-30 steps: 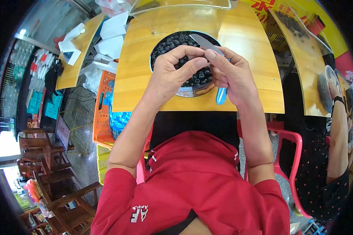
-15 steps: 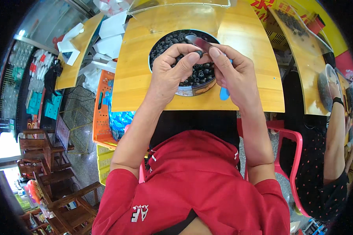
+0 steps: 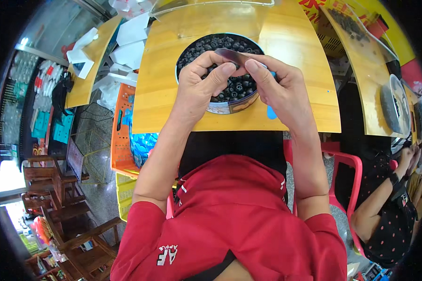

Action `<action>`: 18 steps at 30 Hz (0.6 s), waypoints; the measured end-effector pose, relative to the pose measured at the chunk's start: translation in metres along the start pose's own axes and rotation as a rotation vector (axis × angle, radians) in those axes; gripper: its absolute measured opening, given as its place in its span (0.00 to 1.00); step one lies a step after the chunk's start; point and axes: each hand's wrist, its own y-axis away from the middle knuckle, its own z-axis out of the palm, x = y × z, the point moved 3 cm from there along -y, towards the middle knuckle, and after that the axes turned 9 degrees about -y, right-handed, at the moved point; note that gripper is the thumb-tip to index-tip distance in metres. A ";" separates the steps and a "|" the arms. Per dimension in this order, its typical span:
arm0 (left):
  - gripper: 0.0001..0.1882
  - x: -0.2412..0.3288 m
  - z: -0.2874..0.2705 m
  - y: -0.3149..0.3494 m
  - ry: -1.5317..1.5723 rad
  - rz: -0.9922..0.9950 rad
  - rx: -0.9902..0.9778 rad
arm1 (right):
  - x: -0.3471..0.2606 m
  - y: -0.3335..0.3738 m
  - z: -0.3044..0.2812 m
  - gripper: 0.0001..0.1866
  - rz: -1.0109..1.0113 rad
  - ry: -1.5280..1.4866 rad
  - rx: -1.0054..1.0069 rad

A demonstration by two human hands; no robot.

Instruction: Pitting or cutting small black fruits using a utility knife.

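My left hand is closed, with thumb and forefinger pinching a small black round piece, mostly covered by the fingers. In my right hand is a knife. Its metal blade lies across the tip of my left forefinger, over the piece, and its blue handle shows below the right palm. Both hands are above the near part of a large round tub with a printed outer wall. Many small black round pieces fill it, several with a pale ring or hollow at one end.
The tub stands on a yellow wooden table, a clear plastic tray behind it. An orange crate is at the table's left. On the right, a co-worker sits in a pink chair near another bowl.
The knife blade has turned flatter and moved slightly left over the pinched piece. On the right, the co-worker's hand has left the bowl and moved down toward the body.
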 end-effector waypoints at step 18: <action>0.09 0.008 0.004 0.001 -0.095 -0.018 -0.031 | 0.013 -0.005 -0.002 0.13 0.031 -0.078 0.094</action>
